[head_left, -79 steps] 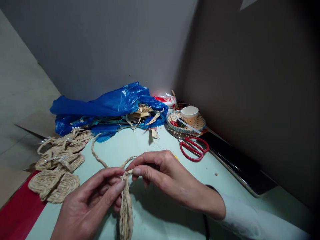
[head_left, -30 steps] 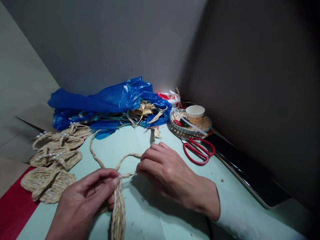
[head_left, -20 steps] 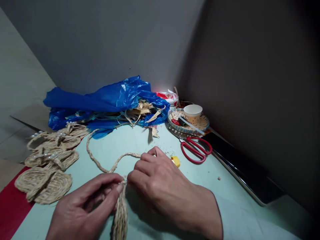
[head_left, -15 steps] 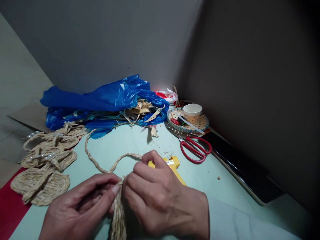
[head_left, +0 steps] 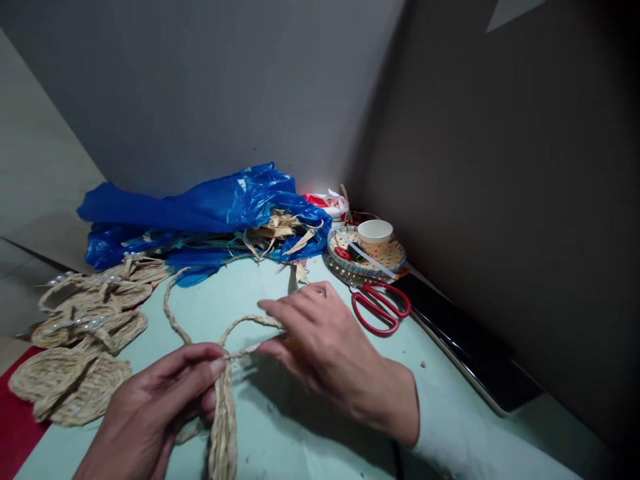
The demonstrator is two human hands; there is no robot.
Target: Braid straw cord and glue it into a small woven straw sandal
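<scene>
My left hand (head_left: 160, 400) pinches the upper end of a narrow braided straw piece (head_left: 223, 437), which hangs toward the near edge. A short length of braided straw cord (head_left: 243, 351) runs from that pinch to my right hand (head_left: 340, 360). My right thumb and fingers are closed on the cord, and the exact grip is partly hidden. Behind my hands, more of the cord loops over the table. The yellow glue gun seen before is covered by my right hand.
Woven straw slippers (head_left: 70, 387), some with pearl beads, lie at left. A blue plastic bag (head_left: 180, 203) with dry straw is at the back. Red-handled scissors (head_left: 380, 308), a woven tray (head_left: 345, 267) bearing a white cup (head_left: 375, 232), and a black tablet-like slab (head_left: 465, 340) stand right.
My right hand has moved right, away from my left hand, drawing a stretch of cord out between them. My left hand keeps its pinch. The view has shifted slightly.
</scene>
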